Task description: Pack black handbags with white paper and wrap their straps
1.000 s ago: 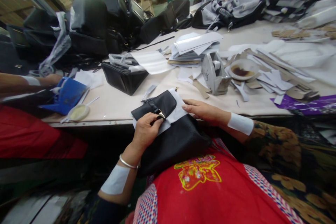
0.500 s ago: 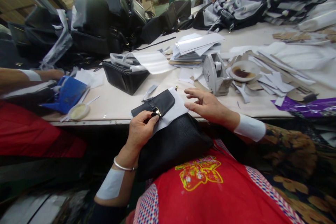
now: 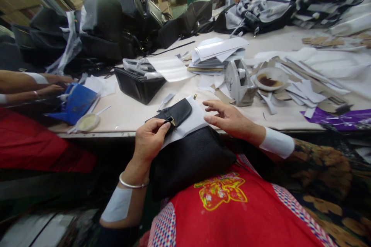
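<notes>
The left hand (image 3: 150, 137) is pinching thumb against forefinger, its grip closing down to almost nothing on the dark end of a strap (image 3: 166, 112), just beside a gold-coloured clasp (image 3: 172, 121). The right hand (image 3: 228, 119) is hovering with its fingers parted and its thumb standing away from them, its grip gaping and having hold of nothing that shows; whether the thumb tip is touching the white sheet (image 3: 197, 117) beside it, I cannot tell. That sheet is lying under the black flap (image 3: 182, 112), between it and the body of the black bag (image 3: 194, 162). The bag is resting against the person's red apron (image 3: 220, 216), its upper part reaching to the near edge of the bench (image 3: 130, 115). Beyond the flap, a second black bag (image 3: 139, 87) is standing on the bench with clear plastic showing at its top. To the right, a grey metal holder (image 3: 239, 81) is standing near a stack of papers (image 3: 218, 52) and a white dish (image 3: 283, 74) holding something brown. On the left, a co-worker's hands (image 3: 55, 88) are showing just behind a blue container (image 3: 79, 102), and a small dish (image 3: 97, 121) is sitting near it
</notes>
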`<state>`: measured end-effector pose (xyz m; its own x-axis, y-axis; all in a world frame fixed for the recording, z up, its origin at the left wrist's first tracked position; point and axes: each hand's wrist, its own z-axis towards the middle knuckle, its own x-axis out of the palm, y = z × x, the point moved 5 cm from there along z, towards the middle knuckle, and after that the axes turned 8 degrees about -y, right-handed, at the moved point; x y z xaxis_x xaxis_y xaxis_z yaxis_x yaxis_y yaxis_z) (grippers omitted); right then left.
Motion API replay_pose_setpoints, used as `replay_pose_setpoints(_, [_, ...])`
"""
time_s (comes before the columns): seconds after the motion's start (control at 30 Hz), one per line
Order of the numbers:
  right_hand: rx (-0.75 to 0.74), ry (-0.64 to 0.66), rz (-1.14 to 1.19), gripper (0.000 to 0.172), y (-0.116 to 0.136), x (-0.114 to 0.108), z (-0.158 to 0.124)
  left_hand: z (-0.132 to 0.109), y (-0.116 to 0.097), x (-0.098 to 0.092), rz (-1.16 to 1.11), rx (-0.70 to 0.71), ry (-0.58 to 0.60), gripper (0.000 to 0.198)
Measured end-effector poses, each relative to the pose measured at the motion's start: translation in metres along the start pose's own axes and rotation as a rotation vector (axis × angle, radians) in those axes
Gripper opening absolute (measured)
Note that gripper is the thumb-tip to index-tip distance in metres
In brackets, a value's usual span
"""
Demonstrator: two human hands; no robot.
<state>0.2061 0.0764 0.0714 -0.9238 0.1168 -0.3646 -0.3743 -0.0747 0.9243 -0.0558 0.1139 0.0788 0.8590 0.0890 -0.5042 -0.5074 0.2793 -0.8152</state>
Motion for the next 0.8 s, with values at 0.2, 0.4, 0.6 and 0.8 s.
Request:
replay_pose_setpoints(0.2, [-0.130, 0.075, -0.061, 0.068, 0.009, -0.001, -0.003, 0.000, -0.004, -0.001, 0.030, 0.033, -0.003, 0.014])
replay_pose_setpoints(0.4, [-0.264, 0.034, -0.161, 0.056, 0.014, 0.000, 0.005, -0.002, -0.016, -0.002, 0.072, 0.151, -0.022, 0.012])
replay_pose_setpoints(0.6, [-0.401, -0.012, -0.166, 0.015, 0.025, 0.008, 0.023, -0.005, -0.050, 0.000, 0.196, 0.440, -0.027, 0.027])
replay_pose_setpoints(0.8, [-0.427, -0.038, -0.188, 0.011, 0.036, 0.014, 0.037, -0.006, -0.037, 0.005, 0.270, 0.414, 0.071, 0.045])
